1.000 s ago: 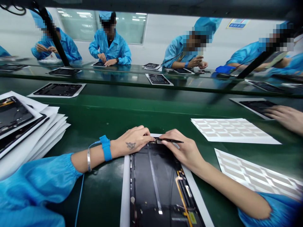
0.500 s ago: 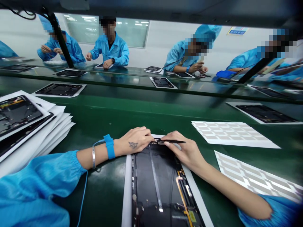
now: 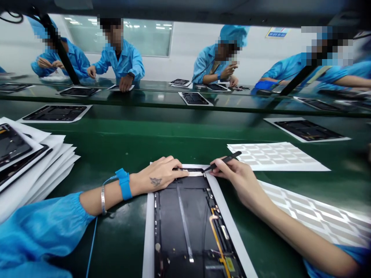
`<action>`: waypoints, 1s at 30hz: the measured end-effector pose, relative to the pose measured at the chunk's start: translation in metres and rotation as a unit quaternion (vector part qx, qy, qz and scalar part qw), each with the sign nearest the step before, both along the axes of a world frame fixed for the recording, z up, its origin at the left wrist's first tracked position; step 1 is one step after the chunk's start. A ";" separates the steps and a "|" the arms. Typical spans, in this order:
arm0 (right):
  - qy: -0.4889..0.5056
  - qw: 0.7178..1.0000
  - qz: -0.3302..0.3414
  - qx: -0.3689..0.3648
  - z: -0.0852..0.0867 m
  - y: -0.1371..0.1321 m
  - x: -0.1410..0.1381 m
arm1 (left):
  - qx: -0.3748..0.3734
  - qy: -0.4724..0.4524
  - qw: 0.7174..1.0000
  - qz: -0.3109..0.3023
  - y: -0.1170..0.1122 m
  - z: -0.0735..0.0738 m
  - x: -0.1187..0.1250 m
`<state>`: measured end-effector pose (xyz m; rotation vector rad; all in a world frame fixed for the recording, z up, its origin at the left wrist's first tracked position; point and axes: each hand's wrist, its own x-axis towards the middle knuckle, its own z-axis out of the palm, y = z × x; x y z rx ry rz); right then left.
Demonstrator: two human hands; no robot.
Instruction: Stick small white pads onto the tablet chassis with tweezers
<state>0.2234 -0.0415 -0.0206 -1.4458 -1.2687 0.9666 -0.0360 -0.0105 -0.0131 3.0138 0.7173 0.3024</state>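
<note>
Open-backed device (image 3: 191, 216) on white sheet (image 3: 149, 224), tabletop (image 3: 124, 235) beneath. Left hand (image 3: 159, 175) on far edge; can't tell if its grip pinches anything. Right hand (image 3: 242, 179) clamped on black tweezers (image 3: 230, 157), tip near far-right corner.

The head-worn camera looks from close above the near end of the opened black device (image 3: 195, 220), facing forward and down; its view runs beyond the device, across the desk (image 3: 121, 143), to the far wall (image 3: 187, 38).
</note>
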 end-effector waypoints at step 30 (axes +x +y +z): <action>-0.058 0.993 0.051 0.090 0.002 -0.002 -0.005 | 0.113 0.081 0.990 0.024 -0.008 0.013 0.024</action>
